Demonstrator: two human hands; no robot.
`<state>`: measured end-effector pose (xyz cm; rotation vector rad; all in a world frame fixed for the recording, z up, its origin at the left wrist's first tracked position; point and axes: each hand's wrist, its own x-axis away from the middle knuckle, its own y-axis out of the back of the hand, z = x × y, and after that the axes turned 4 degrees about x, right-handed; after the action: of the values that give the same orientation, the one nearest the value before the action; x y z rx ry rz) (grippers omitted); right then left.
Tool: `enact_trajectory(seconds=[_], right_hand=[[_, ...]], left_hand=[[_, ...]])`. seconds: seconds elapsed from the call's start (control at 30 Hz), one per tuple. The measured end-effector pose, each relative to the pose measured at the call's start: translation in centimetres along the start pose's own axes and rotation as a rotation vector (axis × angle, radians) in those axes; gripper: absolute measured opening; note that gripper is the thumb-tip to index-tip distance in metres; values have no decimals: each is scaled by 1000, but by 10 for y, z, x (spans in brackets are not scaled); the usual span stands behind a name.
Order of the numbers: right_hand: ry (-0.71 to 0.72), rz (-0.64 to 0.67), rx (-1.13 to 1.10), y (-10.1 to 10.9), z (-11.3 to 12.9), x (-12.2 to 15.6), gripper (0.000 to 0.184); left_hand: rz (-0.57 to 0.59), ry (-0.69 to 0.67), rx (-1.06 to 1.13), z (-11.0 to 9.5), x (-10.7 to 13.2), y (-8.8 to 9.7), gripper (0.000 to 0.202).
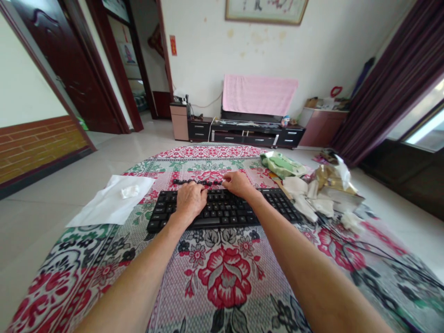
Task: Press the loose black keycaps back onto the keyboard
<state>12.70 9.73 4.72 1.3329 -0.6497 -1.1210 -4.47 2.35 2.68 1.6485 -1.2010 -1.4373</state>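
A black keyboard (211, 213) lies on the flowered tablecloth in front of me. Just beyond its far edge runs a row of small black pieces (180, 181) that look like loose keycaps. My left hand (191, 201) rests over the left half of the keyboard, fingers bent together near that row; whatever is under the fingertips is hidden. Over the far edge, right of the middle, my right hand (239, 186) has thumb and fingers drawn together in a pinch at the right end of the row. Any piece between them is too small to make out.
A white sheet (104, 208) with a crumpled white wad (130, 191) lies at left. At right are a green package (282, 165), pale cloths (305, 196), a gold bag (333, 178) and black cables (367, 247). A low cabinet (239, 138) stands beyond the table.
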Motion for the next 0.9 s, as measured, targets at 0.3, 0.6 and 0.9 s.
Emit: enact_trajectory(seconds=[0.3, 0.6, 0.9], right_hand=[[-37, 48, -59, -16, 1, -15, 23], [117, -138, -531, -1, -11, 32, 27], [140, -177, -650, -3, -13, 53, 27]], left_hand=[[-7, -1, 9, -1, 1, 0, 32], [-62, -35, 58, -4, 1, 0, 27], [-142, -173, 459, -20, 1, -7, 17]])
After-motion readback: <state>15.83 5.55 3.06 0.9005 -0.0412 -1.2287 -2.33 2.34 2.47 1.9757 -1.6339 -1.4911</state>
